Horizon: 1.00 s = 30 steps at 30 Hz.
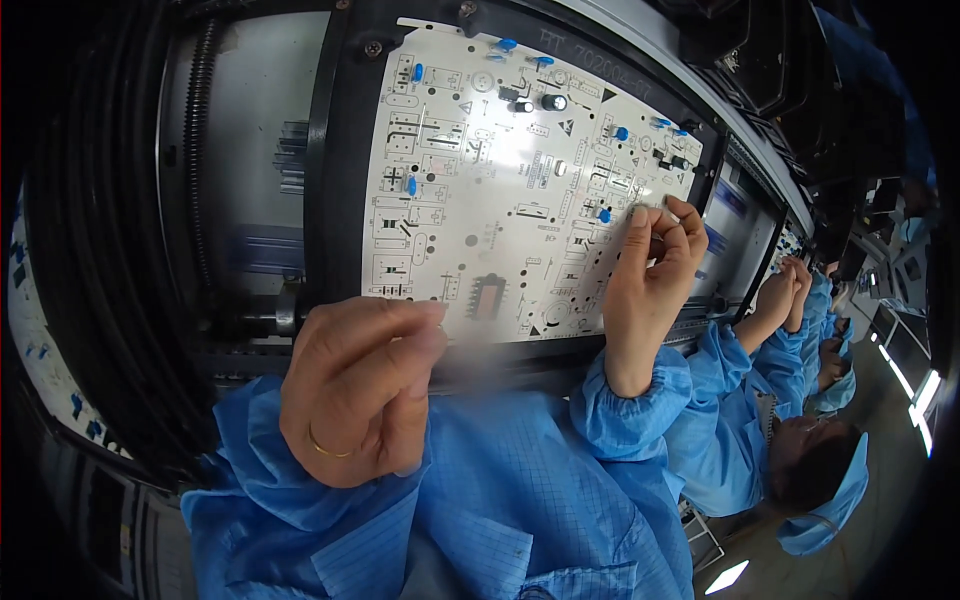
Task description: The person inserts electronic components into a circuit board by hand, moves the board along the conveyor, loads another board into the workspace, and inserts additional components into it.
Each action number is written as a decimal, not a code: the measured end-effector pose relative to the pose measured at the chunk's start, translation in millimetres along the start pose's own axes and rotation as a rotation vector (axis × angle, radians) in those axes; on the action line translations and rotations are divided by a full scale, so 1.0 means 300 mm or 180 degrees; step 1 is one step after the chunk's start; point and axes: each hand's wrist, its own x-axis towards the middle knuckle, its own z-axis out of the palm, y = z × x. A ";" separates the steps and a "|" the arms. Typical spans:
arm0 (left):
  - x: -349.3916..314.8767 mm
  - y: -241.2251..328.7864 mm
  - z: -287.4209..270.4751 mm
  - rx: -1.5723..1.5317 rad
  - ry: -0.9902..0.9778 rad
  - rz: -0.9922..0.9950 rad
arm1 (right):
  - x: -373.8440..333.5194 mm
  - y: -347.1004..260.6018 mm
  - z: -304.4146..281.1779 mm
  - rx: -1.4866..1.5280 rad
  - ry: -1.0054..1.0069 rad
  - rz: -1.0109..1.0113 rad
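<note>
A white circuit board [500, 240] with printed black outlines lies in a dark frame in front of me. Along its far and right parts stand several blue disc components [621, 134] and black cylindrical capacitors [554, 102]. My left hand [360, 390], with a ring on one finger, hovers at the board's near left edge, thumb and fingertips pinched together. Whatever sits between those fingertips is too small to make out. Over the board's right side, my right hand [655, 265] has its fingers curled and pinched close to the surface, beside a blue disc component [604, 215]. Its fingers hide what they hold, if anything.
The black frame [340, 170] borders the board, with screws at its corners. To the left are a coiled spring [200, 150] and a metal rod; another populated board [50, 370] shows at the far left. Co-workers in blue [740, 430] sit along the line at right.
</note>
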 end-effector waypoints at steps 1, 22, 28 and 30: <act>0.000 0.001 -0.002 -0.0013 -0.0003 -0.0011 | 0.003 -0.002 -0.002 -0.0071 -0.0053 -0.0033; 0.009 0.022 -0.018 0.0021 -0.0064 -0.0312 | 0.014 -0.004 -0.017 -0.0033 -0.0165 0.0254; 0.012 -0.005 -0.024 0.0138 -0.0081 -0.0170 | -0.055 -0.106 -0.016 0.1240 -0.0373 0.0478; 0.009 -0.050 -0.018 -0.0005 -0.0536 0.0055 | -0.121 -0.174 -0.040 0.2137 -0.1200 0.1057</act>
